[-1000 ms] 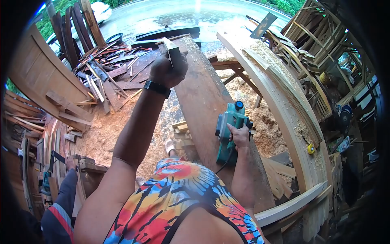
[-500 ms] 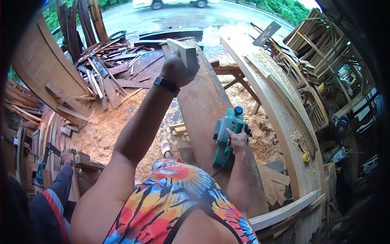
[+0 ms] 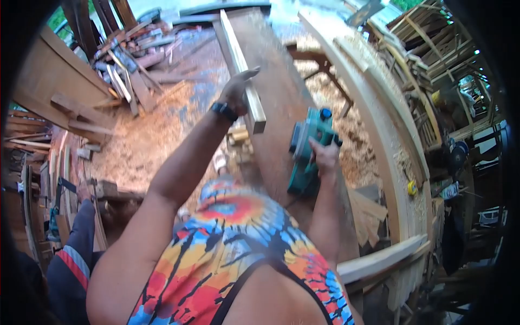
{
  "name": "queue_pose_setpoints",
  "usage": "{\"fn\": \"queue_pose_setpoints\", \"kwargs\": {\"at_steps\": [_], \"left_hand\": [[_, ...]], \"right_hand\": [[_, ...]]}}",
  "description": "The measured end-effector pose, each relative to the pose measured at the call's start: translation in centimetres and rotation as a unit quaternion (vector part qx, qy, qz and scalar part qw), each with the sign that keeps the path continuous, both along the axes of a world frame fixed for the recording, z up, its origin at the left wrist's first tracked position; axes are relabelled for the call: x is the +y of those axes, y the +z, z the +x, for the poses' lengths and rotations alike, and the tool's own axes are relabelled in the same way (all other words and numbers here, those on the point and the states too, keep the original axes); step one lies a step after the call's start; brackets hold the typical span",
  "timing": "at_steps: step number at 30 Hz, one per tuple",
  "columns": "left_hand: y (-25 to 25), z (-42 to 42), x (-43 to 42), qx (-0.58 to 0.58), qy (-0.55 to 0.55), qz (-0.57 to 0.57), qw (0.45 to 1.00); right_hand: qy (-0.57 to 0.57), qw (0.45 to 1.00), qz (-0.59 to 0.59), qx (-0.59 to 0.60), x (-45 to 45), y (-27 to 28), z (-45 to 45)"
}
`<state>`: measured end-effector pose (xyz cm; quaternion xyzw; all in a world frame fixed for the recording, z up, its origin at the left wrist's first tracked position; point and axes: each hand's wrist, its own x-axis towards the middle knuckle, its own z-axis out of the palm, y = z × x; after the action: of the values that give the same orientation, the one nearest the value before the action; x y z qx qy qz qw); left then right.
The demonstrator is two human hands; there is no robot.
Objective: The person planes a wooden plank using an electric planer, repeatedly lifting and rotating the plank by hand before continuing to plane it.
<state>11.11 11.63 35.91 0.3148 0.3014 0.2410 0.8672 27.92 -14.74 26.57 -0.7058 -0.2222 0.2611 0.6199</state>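
Note:
My left hand (image 3: 236, 92) is at the side of a long pale wood strip (image 3: 252, 103), its fingers stretched out across the top. The strip lies lengthwise along a broad brown plank bench (image 3: 279, 81), its squared end toward me. My right hand (image 3: 326, 157) is closed around the handle of a green electric hand planer (image 3: 307, 157) with a black knob. The planer sits on the bench to the right of the strip, apart from it. Its underside is hidden.
A long curved board (image 3: 357, 103) with shavings runs along the right, holding a yellow tape measure (image 3: 412, 188). Scrap wood (image 3: 130, 65) is heaped at upper left. A co-worker's sleeve (image 3: 81, 227) shows at lower left beside another power tool. Sawdust (image 3: 157, 135) covers the floor.
The wood strip, raised and gripped in my left hand before, has come down along the bench, and the left fingers have straightened. My view has tilted down; the right hand keeps the planer.

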Motion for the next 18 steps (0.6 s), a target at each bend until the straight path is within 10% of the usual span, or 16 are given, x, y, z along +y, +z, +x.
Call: {"fn": "queue_pose_setpoints", "kwargs": {"at_steps": [5, 8, 11, 14, 18], "left_hand": [[-13.8, 1.8, 0.1, 0.082, 0.008, 0.028, 0.996], [-15.9, 2.3, -2.0, 0.270, 0.076, 0.327, 0.903], [-16.7, 2.1, -2.8, 0.309, -0.011, 0.341, 0.888], [-19.5, 4.4, -3.0, 0.453, 0.058, 0.545, 0.703], [-19.6, 4.2, -3.2, 0.408, 0.008, 0.486, 0.773]], "right_hand": [[0.003, 1.000, -0.010, 0.026, -0.3, 0.0, 0.1], [0.008, 0.994, 0.000, 0.112, -0.6, 0.4, 0.3], [0.007, 0.987, 0.006, 0.163, -1.2, 0.9, 0.0], [0.007, 0.987, -0.006, 0.163, -2.5, 1.4, -1.7], [0.005, 0.988, -0.012, 0.155, -4.6, 2.7, -5.1]]}}
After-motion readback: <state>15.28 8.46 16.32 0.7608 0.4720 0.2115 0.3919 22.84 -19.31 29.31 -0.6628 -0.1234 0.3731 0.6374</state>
